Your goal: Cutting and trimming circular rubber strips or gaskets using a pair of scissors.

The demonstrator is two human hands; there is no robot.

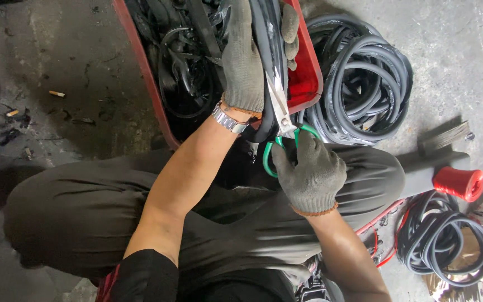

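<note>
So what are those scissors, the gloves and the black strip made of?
Scissors: shiny metal blades, green handles that look plastic-coated. Gloves on the left hand and right hand: grey knitted fabric, ribbed weave visible. Black strip: probably rubber, smooth, dull and bending easily.

A stained grey concrete floor (pixel 62 50) carries everything. A red crate (pixel 141 67) of black scraps sits under the fingers. Just right of them lies a grey hose coil (pixel 364 84); farther right, a red thread spool (pixel 460 182) and smaller hose loops (pixel 448 240).
</note>
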